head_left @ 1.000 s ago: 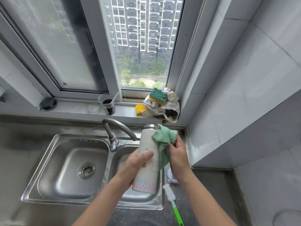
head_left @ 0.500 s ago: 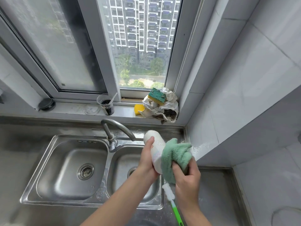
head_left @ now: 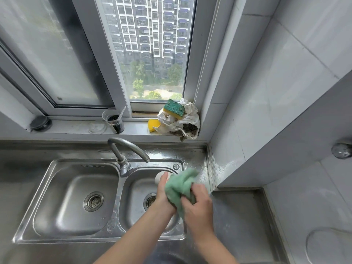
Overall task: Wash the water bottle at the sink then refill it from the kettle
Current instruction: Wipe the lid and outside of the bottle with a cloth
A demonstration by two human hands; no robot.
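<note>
Over the right basin of the steel double sink [head_left: 62, 235], my left hand [head_left: 164, 197] grips the white water bottle [head_left: 159, 177]. Only the bottle's rounded end shows, pointing away from me; the rest is hidden by my hands and the cloth. My right hand [head_left: 199, 202] presses a green cloth [head_left: 180, 187] around the bottle's right side. No kettle is in view.
The curved steel tap [head_left: 126, 149] stands between the two basins, its spout just behind the bottle. On the window sill sit a plastic cup [head_left: 114, 121] with dark contents, a green and yellow sponge [head_left: 174, 108] on a crumpled rag, and a black lid. A tiled wall closes the right side.
The bottle went from upright to tipped with its end pointing away, and both hands sank lower into the right basin. The green cloth now covers most of the bottle.
</note>
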